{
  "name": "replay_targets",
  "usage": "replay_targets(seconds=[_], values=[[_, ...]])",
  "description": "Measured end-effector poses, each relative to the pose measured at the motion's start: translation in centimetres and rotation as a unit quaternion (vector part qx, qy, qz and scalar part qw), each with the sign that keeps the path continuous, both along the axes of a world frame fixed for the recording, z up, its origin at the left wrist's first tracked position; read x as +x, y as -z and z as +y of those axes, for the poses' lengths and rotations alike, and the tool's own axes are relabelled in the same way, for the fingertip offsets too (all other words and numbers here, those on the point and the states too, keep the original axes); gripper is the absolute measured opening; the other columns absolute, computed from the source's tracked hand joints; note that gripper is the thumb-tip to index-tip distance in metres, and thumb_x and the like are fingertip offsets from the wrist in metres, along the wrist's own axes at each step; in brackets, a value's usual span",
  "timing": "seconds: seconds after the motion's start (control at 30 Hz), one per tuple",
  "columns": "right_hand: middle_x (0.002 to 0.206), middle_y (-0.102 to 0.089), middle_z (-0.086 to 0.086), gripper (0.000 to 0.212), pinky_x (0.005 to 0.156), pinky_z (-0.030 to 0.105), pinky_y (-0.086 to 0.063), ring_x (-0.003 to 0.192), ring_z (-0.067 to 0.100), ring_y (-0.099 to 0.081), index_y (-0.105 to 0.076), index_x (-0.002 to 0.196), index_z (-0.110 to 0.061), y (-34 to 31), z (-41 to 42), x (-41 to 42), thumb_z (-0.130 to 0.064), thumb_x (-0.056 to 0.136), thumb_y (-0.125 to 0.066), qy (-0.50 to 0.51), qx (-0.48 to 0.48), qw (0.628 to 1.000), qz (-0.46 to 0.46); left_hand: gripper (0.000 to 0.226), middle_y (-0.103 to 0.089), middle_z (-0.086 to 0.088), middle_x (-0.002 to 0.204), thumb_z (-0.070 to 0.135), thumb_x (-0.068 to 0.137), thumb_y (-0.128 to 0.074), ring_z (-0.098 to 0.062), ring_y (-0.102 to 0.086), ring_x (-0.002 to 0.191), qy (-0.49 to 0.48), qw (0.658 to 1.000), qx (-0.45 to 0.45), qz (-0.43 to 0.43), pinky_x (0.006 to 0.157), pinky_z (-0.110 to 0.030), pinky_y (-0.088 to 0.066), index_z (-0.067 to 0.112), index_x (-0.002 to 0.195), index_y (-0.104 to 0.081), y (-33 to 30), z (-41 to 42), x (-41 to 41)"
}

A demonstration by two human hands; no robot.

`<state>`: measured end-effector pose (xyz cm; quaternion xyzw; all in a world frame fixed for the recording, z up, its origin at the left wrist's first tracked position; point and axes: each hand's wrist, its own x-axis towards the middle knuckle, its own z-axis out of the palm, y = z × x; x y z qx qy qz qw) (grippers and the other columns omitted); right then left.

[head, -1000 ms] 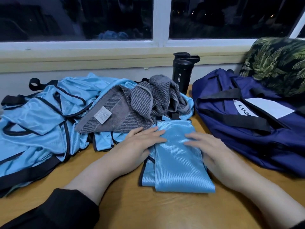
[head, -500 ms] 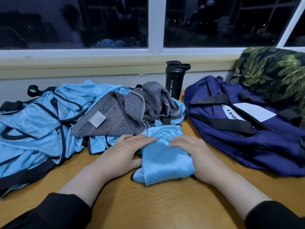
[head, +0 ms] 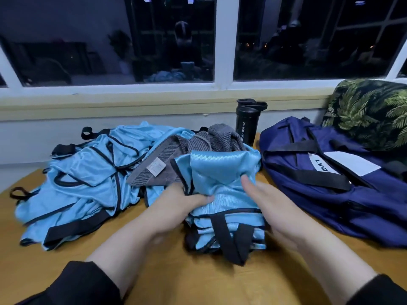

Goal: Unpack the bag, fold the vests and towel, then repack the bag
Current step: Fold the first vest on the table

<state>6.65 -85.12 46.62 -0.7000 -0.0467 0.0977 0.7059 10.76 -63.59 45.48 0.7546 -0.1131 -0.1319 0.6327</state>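
Glossy cloth vest (head: 222,170), wooden table (head: 198,280)

A folded light-blue vest (head: 222,179) with black trim sits at the centre of the wooden tabletop (head: 198,280), its black straps trailing forward; unfolded blue vests (head: 74,186) lie heaped left, a crumpled grey towel (head: 176,159) behind, the navy bag (head: 330,186) right.

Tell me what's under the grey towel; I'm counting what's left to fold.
The towel lies on crumpled blue vests. How many lie beneath is hidden.
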Motion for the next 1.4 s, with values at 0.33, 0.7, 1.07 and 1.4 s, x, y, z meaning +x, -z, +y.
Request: replay_targets(seconds=[0.33, 0.7, 1.07, 1.4], values=[[0.124, -0.073, 0.006, 0.041, 0.104, 0.050, -0.052, 0.115, 0.028, -0.070, -0.058, 0.133, -0.021, 0.6, 3.1, -0.9, 0.002, 0.100, -0.054, -0.070, 0.057, 0.991, 0.097, 0.041, -0.061, -0.025, 0.136, -0.004, 0.096, -0.061, -0.041, -0.058, 0.129, 0.060, 0.968, -0.169, 0.176, 0.115, -0.057, -0.037, -0.001, 0.137, -0.057, 0.9, 3.8, -2.5], [0.126, -0.072, 0.009, 0.030, 0.086, 0.040, -0.054, 0.109, 0.035, -0.070, -0.056, 0.096, 0.019, 3.3, 3.1, -0.3, 0.019, 0.071, -0.039, -0.058, 0.061, 0.994, 0.073, 0.031, -0.071, -0.007, 0.127, -0.010, 0.084, -0.049, -0.034, -0.069, 0.113, -0.053, 0.964, -0.197, 0.168, 0.094, -0.049, -0.054, -0.005, 0.103, -0.073, 2.4, 4.5, -3.3], [0.130, -0.069, 0.008, 0.036, 0.086, 0.041, -0.058, 0.113, 0.035, -0.069, -0.064, 0.070, -0.005, 5.0, 3.1, 0.5, 0.021, 0.088, -0.047, -0.016, 0.091, 0.996, -0.003, 0.067, -0.074, -0.009, 0.119, 0.016, 0.079, -0.084, -0.032, -0.073, 0.105, -0.047, 0.987, -0.107, 0.113, 0.098, -0.049, -0.056, 0.043, 0.134, -0.056, 2.7, 3.7, -3.2], [0.143, -0.061, 0.006, 0.090, 0.110, 0.044, -0.046, 0.133, 0.025, -0.058, -0.043, 0.149, -0.028, 3.7, 2.6, -0.5, -0.077, 0.077, -0.064, -0.058, 0.227, 0.970, 0.071, 0.052, -0.072, -0.011, 0.116, 0.002, 0.084, -0.079, -0.034, -0.074, 0.097, -0.198, 0.965, -0.169, 0.018, 0.086, -0.059, -0.059, 0.042, 0.113, -0.063, 3.0, 1.1, -2.6]])
